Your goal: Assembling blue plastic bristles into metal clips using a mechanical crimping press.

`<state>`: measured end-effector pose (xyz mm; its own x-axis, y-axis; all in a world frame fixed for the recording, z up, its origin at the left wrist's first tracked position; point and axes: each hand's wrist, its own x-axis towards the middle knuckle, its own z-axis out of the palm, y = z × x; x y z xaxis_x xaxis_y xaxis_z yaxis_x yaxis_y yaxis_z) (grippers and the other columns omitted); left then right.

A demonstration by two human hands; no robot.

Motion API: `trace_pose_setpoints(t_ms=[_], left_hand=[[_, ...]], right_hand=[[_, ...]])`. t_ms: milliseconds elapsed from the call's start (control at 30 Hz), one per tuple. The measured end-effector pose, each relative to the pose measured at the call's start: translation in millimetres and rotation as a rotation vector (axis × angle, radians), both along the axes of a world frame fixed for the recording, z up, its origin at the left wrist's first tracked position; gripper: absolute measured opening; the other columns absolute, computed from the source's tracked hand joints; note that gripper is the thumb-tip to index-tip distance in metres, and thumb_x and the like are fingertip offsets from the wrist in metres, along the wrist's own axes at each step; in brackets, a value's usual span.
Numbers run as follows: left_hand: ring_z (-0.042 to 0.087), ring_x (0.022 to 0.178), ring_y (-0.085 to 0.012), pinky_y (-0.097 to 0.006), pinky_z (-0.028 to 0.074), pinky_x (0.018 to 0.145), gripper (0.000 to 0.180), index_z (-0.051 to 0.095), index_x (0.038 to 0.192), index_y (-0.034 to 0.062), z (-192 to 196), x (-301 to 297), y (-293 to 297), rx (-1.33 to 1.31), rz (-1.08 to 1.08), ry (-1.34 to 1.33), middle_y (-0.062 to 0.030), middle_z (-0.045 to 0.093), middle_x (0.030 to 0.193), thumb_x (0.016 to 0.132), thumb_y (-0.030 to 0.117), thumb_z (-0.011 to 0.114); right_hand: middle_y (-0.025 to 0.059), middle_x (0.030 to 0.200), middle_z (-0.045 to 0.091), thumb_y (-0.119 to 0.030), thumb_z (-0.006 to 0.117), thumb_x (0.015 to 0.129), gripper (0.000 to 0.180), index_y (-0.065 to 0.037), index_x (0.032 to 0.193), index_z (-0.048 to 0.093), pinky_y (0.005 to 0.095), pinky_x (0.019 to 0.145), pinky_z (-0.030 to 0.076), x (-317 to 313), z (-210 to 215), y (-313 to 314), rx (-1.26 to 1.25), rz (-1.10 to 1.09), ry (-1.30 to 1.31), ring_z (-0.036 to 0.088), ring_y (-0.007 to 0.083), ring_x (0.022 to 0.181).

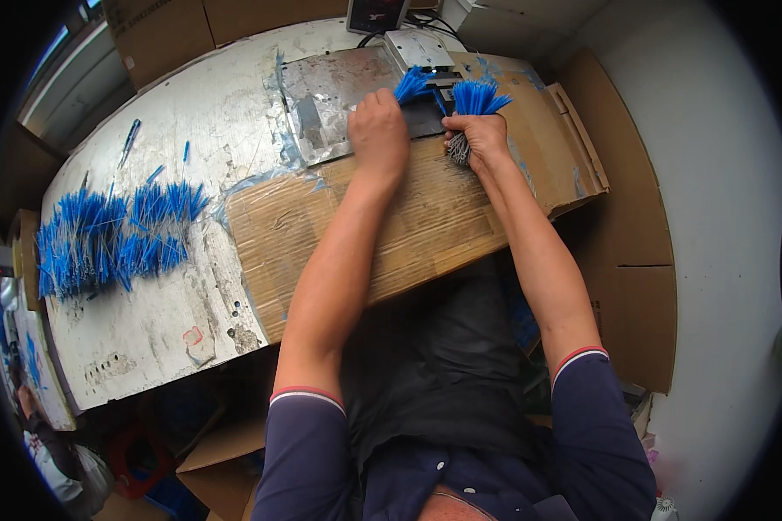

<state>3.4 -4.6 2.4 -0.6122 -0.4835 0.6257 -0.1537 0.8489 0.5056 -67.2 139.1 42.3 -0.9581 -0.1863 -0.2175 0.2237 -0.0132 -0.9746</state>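
Note:
My right hand [485, 139] is closed round a thick bundle of thin blue-tipped wires [478, 98]. Their blue ends fan out above the fist, and bare grey ends stick out below it. To its left, my left hand [379, 135] is curled with its back toward me, at the edge of a metal plate [339, 82]. A smaller bunch of blue-tipped wires [414, 84] juts out from its fingers, which are partly hidden. Just beyond both hands sits a small metal machine [419, 52] with a dark front part.
Two large heaps of blue-tipped wires [82, 234] [161, 227] lie on the worn white table [226, 104] at left. A pen [130, 141] lies behind them. Flattened cardboard [321, 252] covers the near edge. Cardboard panels [621, 200] and a pale wall [721, 234] stand at right.

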Motion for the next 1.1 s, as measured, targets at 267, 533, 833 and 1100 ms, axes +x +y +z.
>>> trace_pose_setpoints(t_ms=[267, 533, 833, 1100], left_hand=[[0.064, 0.086, -0.0363, -0.049, 0.046, 0.077, 0.008, 0.058, 0.095, 0.0051, 4, 0, -4, 0.164, 0.08, 0.131, -0.0153, 0.066, 0.088, 0.088, 0.006, 0.06], [0.065, 0.085, -0.0378, -0.05, 0.047, 0.075, 0.011, 0.06, 0.1, 0.0047, 0, -2, -4, 0.102, -0.043, 0.169, -0.0169, 0.067, 0.087, 0.089, 0.008, 0.061], [0.066, 0.079, -0.04, -0.05, 0.05, 0.071, 0.012, 0.06, 0.098, 0.0037, 3, 2, -1, 0.145, -0.147, 0.084, -0.0192, 0.067, 0.083, 0.086, 0.006, 0.062], [0.066, 0.086, -0.0374, -0.048, 0.051, 0.077, 0.011, 0.061, 0.094, 0.003, 2, 2, 0, 0.059, -0.148, 0.022, -0.0191, 0.066, 0.086, 0.084, 0.002, 0.058]], right_hand=[[0.0153, 0.066, 0.064, 0.012, 0.073, 0.072, 0.009, 0.009, 0.072, 0.064, 0.0328, 0.042, 0.052, -4, -1, -6, -0.005, -0.061, 0.021, 0.062, 0.0219, 0.049], [0.0147, 0.074, 0.066, 0.005, 0.075, 0.077, 0.012, 0.008, 0.084, 0.065, 0.0366, 0.051, 0.058, -2, 6, 2, -0.116, 0.041, -0.073, 0.066, 0.0231, 0.06], [0.0133, 0.072, 0.065, 0.008, 0.074, 0.074, 0.014, 0.007, 0.085, 0.065, 0.0358, 0.048, 0.057, -1, 6, 11, -0.152, 0.055, -0.116, 0.066, 0.0224, 0.056], [0.0121, 0.072, 0.066, 0.01, 0.075, 0.073, 0.015, 0.004, 0.082, 0.065, 0.0315, 0.046, 0.056, -1, 7, 14, -0.092, 0.138, -0.103, 0.064, 0.0202, 0.052]])
